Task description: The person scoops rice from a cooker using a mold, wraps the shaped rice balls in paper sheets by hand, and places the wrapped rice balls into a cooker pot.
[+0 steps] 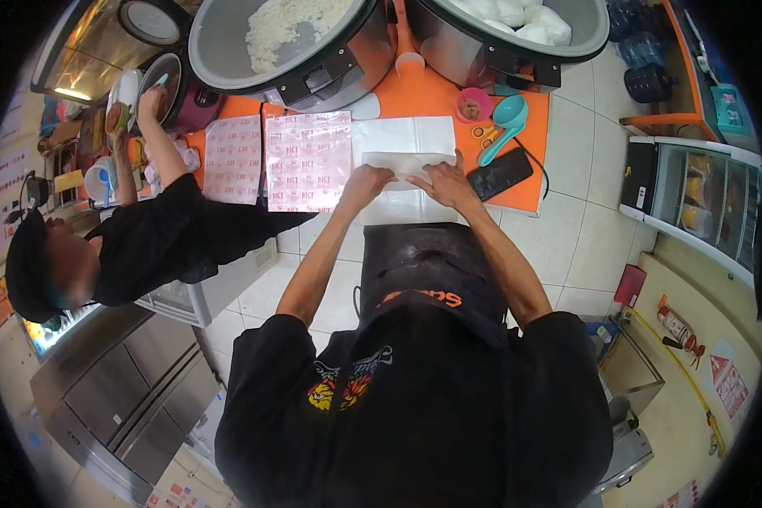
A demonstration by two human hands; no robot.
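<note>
White paper sheets (402,132) lie at the near edge of the orange table, in front of my body. On them is a folded whitish wrap (405,167). My left hand (370,184) holds its left side with bent fingers. At its right side is my right hand (445,181), thumb and fingers pressed on the wrap. What lies inside the wrap is hidden. Left of my hands are two stacks of printed paper, one nearer (308,161) and one farther left (233,158).
Two large cookers, one with rice (283,93) and one with white bundles (523,68), stand behind. Right of the sheets are a phone (505,174), scissors (483,134), a turquoise ladle (501,146) and a pink cup (473,107). A co-worker (161,229) reaches over the left side.
</note>
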